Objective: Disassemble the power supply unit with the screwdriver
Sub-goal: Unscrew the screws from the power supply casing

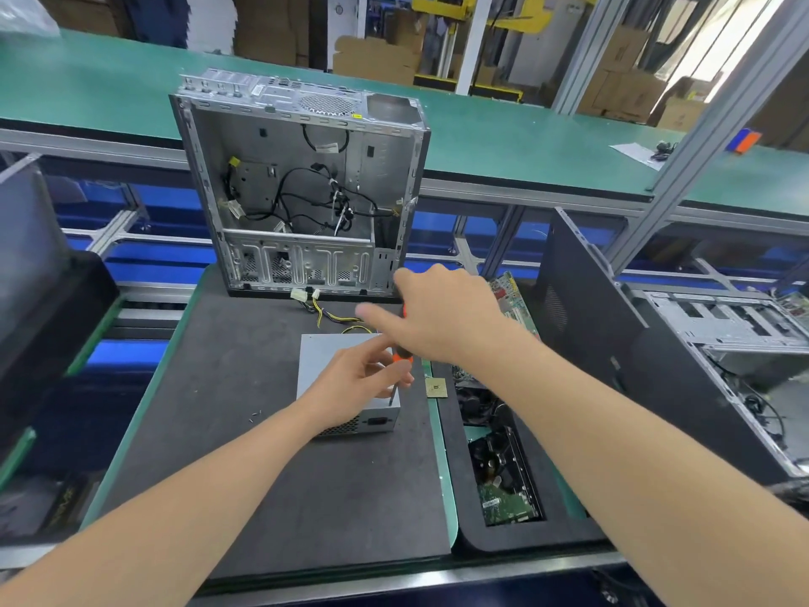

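Loosening a cover screw looks like the step in hand. The power supply unit [326,361] lies flat on the table's dark mat [245,387], and the screwdriver [402,356] stands with its tip at the unit's near right corner. The right hand [442,313] wraps the handle and the left hand [359,383] pinches the shaft. The next move calls for steady downward turning. The mat's edge and a CPU chip [436,387] lie just to the right; the mat is open to the left.
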Demonstrator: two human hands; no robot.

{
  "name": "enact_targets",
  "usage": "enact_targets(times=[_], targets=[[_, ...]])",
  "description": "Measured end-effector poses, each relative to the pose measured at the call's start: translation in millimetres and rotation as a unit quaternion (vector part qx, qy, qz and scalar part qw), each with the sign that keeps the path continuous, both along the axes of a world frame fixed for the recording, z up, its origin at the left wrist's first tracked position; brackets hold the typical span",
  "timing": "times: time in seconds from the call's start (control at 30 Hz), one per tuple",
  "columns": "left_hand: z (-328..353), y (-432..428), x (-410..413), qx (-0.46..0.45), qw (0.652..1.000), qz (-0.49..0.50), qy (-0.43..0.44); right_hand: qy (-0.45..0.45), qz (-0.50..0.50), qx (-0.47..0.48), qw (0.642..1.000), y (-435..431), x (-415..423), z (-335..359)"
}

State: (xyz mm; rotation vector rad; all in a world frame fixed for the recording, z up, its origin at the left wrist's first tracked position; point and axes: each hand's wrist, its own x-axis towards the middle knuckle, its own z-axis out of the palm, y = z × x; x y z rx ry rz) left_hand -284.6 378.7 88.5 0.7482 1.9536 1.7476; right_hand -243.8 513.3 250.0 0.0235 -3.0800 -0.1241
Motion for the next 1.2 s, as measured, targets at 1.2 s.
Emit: enact_targets(times=[1.2], targets=[[-1, -3, 4, -0.014, 1.000, -0.017, 0.021, -0.078, -0.129, -0.092, 0.984, -11, -8, -6]])
